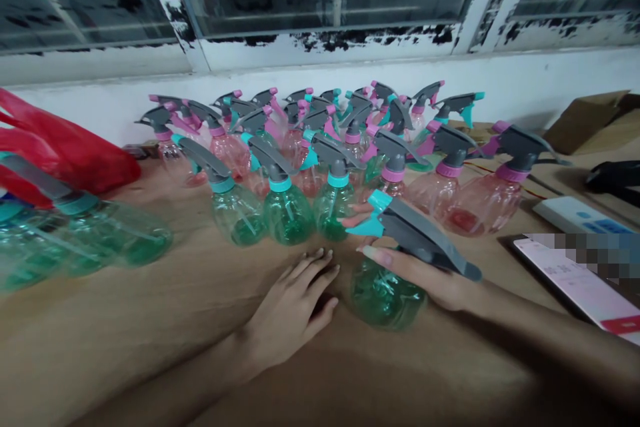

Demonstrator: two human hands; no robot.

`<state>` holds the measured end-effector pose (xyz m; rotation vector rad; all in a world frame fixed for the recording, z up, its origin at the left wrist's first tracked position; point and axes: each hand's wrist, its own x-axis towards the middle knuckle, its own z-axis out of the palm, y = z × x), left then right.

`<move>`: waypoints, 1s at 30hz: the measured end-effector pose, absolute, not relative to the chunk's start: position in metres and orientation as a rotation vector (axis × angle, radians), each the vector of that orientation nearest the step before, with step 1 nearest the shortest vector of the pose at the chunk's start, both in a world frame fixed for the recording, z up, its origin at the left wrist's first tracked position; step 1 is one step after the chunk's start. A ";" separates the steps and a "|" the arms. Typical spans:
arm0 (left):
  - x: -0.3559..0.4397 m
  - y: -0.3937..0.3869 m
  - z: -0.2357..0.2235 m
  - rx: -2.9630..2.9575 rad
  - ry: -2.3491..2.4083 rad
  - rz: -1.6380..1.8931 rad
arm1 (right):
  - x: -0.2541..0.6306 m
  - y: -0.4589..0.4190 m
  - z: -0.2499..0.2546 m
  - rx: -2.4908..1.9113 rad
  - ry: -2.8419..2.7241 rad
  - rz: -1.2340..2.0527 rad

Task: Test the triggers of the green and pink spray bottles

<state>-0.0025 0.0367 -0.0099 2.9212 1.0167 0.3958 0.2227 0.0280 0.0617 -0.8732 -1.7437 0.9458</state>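
right grip (425,275) clasps green spray bottle (386,300) around its neck, left grip (294,313) loose alongside

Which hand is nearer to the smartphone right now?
Right. The right hand is left of the smartphone, apart from it, holding a green spray bottle. The left hand is farther left, on the far side of that bottle from the smartphone.

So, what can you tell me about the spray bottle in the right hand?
The spray bottle looks like see-through green plastic, with a grey spray head and turquoise nozzle and trigger, nozzle toward the left. The right hand grips it just below the head. Whether it touches the table is unclear.
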 end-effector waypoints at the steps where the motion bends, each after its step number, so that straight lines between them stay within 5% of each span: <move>1: -0.003 0.037 -0.010 2.921 1.013 0.393 | 0.223 0.028 0.061 -0.874 -1.747 0.948; 30: -0.002 0.036 -0.010 2.943 1.016 0.376 | 0.222 0.026 0.059 -0.893 -1.769 0.908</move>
